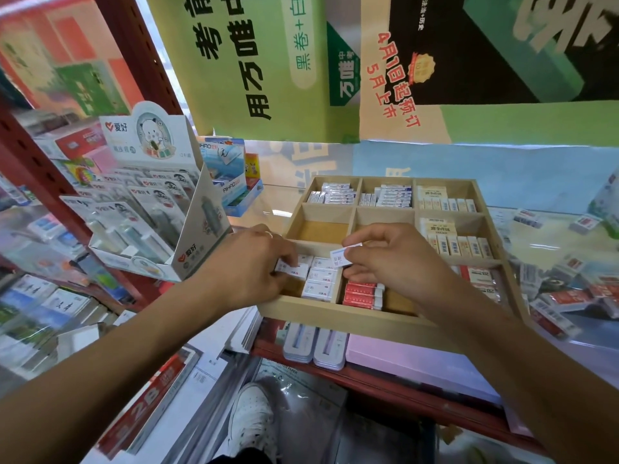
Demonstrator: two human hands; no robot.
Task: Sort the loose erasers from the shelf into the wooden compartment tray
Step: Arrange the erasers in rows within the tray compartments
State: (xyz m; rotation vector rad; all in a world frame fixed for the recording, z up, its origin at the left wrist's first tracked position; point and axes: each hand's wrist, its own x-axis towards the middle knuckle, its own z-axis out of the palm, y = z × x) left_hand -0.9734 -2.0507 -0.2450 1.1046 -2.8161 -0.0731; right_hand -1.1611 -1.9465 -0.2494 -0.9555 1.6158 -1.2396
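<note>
over the tray's (pixel 338 314) near-left slot, right hand (pixel 388 259) pinches a white eraser (pixel 345 257), long side crosswise; left hand (pixel 254 266) grips a stacked eraser (pixel 293 271) just left.

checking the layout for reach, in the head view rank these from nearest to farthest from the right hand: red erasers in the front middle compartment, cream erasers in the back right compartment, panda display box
1. Red erasers: just below the right hand, front middle compartment.
2. Cream erasers: back right compartment of the wooden tray, up and to the right.
3. Panda display box: far left, outside the tray.
</note>
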